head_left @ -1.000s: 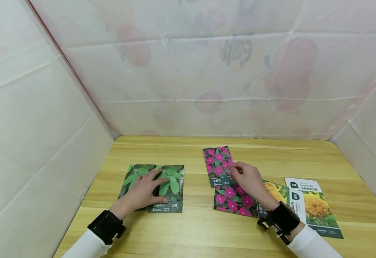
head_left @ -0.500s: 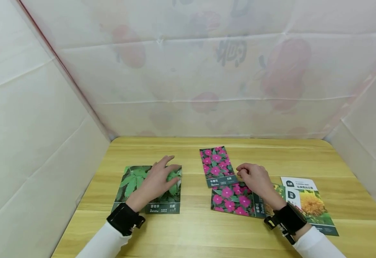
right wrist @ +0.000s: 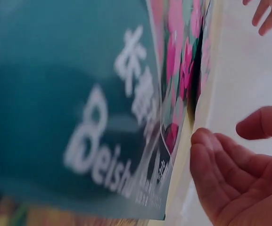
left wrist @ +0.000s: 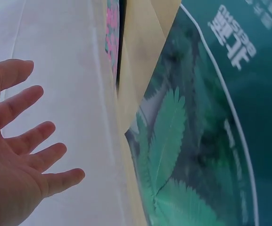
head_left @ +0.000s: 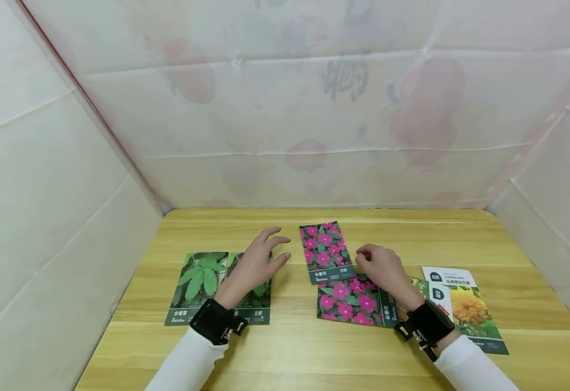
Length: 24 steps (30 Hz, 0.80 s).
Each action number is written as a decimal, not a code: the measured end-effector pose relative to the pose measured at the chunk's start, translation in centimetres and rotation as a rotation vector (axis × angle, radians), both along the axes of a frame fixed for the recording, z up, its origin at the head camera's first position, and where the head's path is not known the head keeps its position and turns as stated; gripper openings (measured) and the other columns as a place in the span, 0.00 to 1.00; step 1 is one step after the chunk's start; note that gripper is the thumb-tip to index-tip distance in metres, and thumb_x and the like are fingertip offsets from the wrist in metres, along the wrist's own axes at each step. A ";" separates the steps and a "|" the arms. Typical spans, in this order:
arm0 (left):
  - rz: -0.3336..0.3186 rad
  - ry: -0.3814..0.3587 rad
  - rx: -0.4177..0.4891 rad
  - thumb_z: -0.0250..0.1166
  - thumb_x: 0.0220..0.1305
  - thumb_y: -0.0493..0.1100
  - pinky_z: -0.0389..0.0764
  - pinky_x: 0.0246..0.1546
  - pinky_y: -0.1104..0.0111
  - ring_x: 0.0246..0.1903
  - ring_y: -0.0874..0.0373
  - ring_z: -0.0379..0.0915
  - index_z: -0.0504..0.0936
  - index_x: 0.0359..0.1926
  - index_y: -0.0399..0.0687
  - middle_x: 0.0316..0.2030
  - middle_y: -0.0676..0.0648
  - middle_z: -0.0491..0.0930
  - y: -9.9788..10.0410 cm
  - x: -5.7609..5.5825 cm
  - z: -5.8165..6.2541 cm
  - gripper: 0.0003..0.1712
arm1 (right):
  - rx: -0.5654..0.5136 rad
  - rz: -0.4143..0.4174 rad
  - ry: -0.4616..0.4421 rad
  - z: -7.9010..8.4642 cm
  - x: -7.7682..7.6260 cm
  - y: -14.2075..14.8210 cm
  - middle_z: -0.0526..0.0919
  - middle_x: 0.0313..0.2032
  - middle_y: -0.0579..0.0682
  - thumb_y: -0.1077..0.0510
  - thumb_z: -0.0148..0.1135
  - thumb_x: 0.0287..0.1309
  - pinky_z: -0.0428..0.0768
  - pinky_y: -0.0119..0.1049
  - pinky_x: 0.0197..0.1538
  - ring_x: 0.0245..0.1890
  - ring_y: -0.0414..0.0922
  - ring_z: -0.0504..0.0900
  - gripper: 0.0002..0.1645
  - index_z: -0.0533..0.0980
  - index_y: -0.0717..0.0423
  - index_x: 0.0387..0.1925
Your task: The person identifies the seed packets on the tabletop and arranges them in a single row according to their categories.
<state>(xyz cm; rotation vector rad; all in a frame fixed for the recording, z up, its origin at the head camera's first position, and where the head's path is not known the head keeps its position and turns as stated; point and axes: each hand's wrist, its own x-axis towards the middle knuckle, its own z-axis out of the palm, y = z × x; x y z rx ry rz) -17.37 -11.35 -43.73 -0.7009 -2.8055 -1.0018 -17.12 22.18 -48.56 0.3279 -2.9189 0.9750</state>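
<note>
My left hand is raised with its fingers spread, holding nothing, over two seed packets with green leaves. The left leaf packet shows most of its front; the right leaf packet is partly covered by the hand. My right hand hovers with loosely bent fingers beside two pink-flower packets. Its thumb stands apart from the fingers in the right wrist view, with nothing between. The upper pink-flower packet stands lengthwise and overlaps the lower pink-flower packet, which lies sideways.
Yellow-flower packets overlap at the right, partly hidden by my right wrist and forearm. Everything lies on a wooden table. Pale cloth walls close in the back and both sides.
My left hand has lifted off the leaf packets and moved right, its fingers spreading. My right hand has let go of the upper pink-flower packet and drawn slightly away from it.
</note>
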 end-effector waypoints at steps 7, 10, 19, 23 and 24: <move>0.031 -0.046 0.003 0.66 0.74 0.47 0.75 0.65 0.45 0.69 0.39 0.67 0.82 0.63 0.45 0.73 0.39 0.67 0.5 -0.4 -0.7 0.21 | 0.119 -0.029 -0.069 2.3 0.1 -2.4 0.82 0.27 0.48 0.50 0.63 0.73 0.75 0.37 0.30 0.21 0.41 0.74 0.22 0.82 0.67 0.51; 0.032 -0.050 0.002 0.66 0.74 0.47 0.73 0.67 0.45 0.69 0.39 0.67 0.83 0.62 0.45 0.73 0.39 0.67 0.5 -0.5 -1.0 0.20 | 0.167 -0.019 -0.058 2.0 -0.2 -2.9 0.74 0.20 0.46 0.48 0.66 0.70 0.66 0.34 0.25 0.18 0.41 0.69 0.21 0.83 0.65 0.40; 0.030 -0.044 0.015 0.67 0.74 0.46 0.73 0.66 0.44 0.69 0.37 0.67 0.83 0.61 0.44 0.72 0.38 0.68 0.7 -0.3 -1.3 0.19 | 0.162 0.037 -0.073 1.5 0.0 -3.6 0.53 0.11 0.40 0.44 0.71 0.66 0.53 0.31 0.21 0.11 0.39 0.56 0.38 0.60 0.45 0.08; 0.036 -0.054 0.014 0.66 0.74 0.47 0.73 0.67 0.44 0.70 0.38 0.66 0.83 0.61 0.44 0.72 0.39 0.68 0.7 -0.3 -1.5 0.20 | 0.152 0.045 -0.084 1.4 0.1 -3.7 0.51 0.11 0.39 0.46 0.71 0.66 0.50 0.31 0.21 0.11 0.38 0.53 0.39 0.58 0.44 0.08; 0.037 -0.054 0.014 0.67 0.74 0.47 0.73 0.67 0.44 0.70 0.38 0.66 0.83 0.61 0.44 0.72 0.39 0.68 0.7 -0.3 -1.5 0.20 | 0.153 0.047 -0.084 1.4 0.1 -3.7 0.50 0.11 0.39 0.47 0.71 0.66 0.49 0.31 0.21 0.11 0.38 0.52 0.39 0.57 0.44 0.08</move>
